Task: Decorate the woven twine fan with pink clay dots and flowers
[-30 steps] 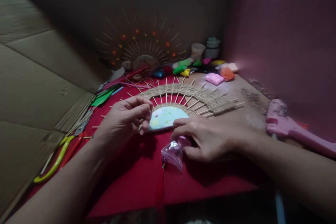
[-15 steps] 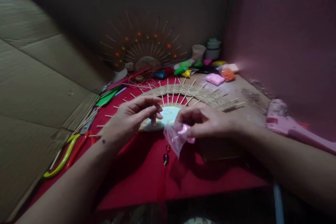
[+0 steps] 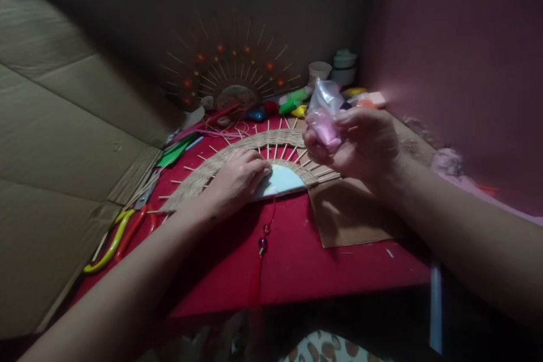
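Observation:
My right hand [image 3: 362,144] is raised over the right side of the woven fan [image 3: 254,141], closed around a small clear plastic bag of pink clay [image 3: 326,129]. The bag's loose top sticks up above the fingers. My left hand [image 3: 240,181] lies on the fan's middle, its fingers curled together by the pale blue half-round centre [image 3: 282,181]. Whether anything is between those fingers is hidden. Thin sticks fan outward through the woven bands. From the lower edge hangs a cord with beads [image 3: 263,242] and a red tassel [image 3: 255,283].
Scissors with yellow and red handles [image 3: 112,246] lie left, beside a cardboard panel [image 3: 63,141]. Coloured clay packets [image 3: 291,106], a cup [image 3: 319,70] and a lidded jar [image 3: 343,68] stand behind. Another fan [image 3: 233,62] leans at the back. A pink glue gun [image 3: 447,164] lies right.
My right hand has lifted the bag of pink clay up and to the right, away from the fan's centre. My left hand has come down onto the fan.

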The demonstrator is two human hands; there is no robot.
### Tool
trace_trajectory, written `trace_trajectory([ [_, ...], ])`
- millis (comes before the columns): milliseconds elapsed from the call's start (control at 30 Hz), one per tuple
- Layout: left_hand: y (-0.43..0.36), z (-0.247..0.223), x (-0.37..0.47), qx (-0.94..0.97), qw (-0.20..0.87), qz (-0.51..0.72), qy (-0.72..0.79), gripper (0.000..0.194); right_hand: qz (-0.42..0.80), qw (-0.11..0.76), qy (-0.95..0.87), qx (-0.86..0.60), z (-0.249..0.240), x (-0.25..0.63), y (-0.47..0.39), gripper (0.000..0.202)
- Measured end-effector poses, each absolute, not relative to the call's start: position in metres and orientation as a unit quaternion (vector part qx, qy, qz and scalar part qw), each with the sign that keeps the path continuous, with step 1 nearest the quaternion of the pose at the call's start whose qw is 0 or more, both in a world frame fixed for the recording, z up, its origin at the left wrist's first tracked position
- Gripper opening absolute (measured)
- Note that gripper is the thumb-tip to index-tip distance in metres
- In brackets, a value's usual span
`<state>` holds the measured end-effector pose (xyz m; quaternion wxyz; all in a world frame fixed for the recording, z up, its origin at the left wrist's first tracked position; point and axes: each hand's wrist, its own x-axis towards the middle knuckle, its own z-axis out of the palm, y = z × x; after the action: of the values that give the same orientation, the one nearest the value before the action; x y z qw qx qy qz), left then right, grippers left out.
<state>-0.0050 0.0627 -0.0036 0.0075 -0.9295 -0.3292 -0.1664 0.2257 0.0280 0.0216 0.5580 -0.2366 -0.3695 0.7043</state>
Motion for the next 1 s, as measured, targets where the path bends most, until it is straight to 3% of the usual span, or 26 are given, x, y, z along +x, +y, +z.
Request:
trace_trajectory([
  [167,0.062,-0.004,-0.008,-0.925,-0.028,-0.170,-0.337,0.028,0.683,0.530,-0.446,-0.232,0.015,0.220,0.029,0.007],
  [500,0.057,0.003,-0.009,-0.902,-0.111,-0.202,-0.365,0.023,0.660,0.515,-0.501,-0.220,0.011,0.214,0.026,0.010],
  [1000,0.054,-0.002,-0.014,-0.901,-0.075,-0.218,-0.367,0.026,0.669,0.469,-0.499,-0.290,0.010,0.213,0.027,0.010],
])
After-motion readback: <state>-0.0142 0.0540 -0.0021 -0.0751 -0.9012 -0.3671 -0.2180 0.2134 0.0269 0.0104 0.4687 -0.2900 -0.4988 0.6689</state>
